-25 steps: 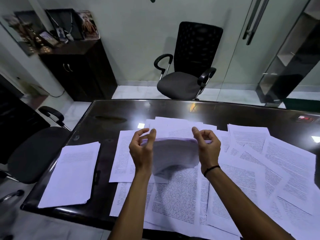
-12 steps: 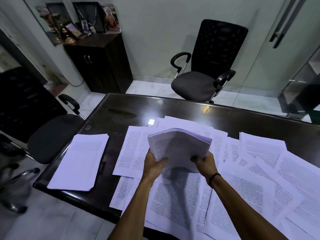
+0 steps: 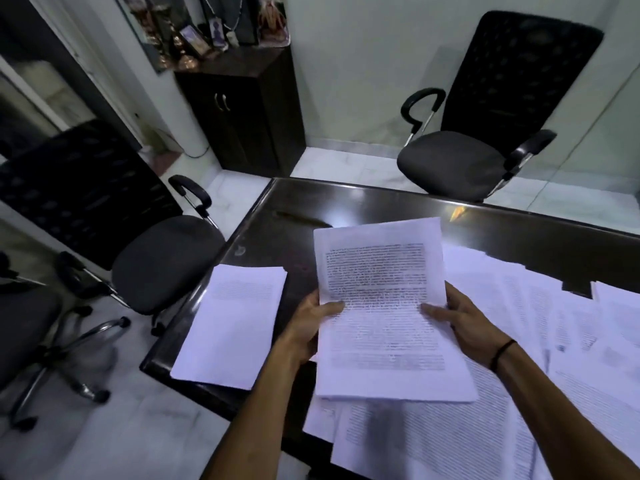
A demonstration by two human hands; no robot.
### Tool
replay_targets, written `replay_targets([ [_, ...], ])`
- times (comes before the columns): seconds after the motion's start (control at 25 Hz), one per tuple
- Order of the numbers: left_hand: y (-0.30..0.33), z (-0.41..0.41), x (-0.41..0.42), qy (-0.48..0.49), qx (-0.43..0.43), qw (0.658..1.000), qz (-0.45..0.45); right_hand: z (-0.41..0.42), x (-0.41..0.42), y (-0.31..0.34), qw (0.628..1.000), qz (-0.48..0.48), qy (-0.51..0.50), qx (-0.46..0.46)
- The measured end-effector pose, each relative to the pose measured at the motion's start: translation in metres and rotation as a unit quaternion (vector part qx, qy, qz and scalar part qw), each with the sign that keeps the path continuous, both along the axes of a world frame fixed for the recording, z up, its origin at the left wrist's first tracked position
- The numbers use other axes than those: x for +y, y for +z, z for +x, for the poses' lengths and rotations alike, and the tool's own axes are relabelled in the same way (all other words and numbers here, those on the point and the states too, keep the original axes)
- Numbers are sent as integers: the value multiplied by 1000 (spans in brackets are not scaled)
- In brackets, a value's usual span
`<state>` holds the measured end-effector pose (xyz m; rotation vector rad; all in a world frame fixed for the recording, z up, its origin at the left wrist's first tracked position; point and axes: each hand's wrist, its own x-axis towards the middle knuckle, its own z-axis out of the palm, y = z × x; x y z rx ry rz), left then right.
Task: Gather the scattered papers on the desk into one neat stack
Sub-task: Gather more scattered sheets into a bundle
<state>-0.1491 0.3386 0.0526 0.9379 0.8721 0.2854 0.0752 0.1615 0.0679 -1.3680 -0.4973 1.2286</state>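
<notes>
We see a dim, bluish room. Glare spots shine on the glossy counter (image 3: 381, 206) beyond the held papers (image 3: 384, 306), whose print is smeared by blur. Left of the counter, the chair (image 3: 138, 258) bows with wide-angle distortion.

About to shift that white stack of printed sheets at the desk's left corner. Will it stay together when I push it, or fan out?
The white stack of printed sheets looks loose, with no visible clip, so it will likely shear and fan. The glossy dark desk top probably lets it slide easily. Its near-left corner seems to overhang the edge, so it may droop or slip off.
</notes>
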Motion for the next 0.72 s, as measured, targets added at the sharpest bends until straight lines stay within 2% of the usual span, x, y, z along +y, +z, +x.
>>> replay_targets([
  [0.16, -3, -74, 45, -30, -80, 983, -164, -65, 64, -7, 995, -29, 31, 88],
  [0.24, -6, -102, 64, -22, -95, 977, -191, -87, 90, -11, 991, -38, 47, 115],
  [0.56, -35, -162, 117, 11, -78, 978, -192, -124, 155, -37, 988, -83, 91, 90],
  [0.64, -41, -168, 125, 33, -26, 987, -152, -137, 169, -46, 991, -95, 93, 19],
  [0.72, -47, -167, 134, 53, 76, 993, -70, -155, 185, -56, 982, -124, 108, -89],
])
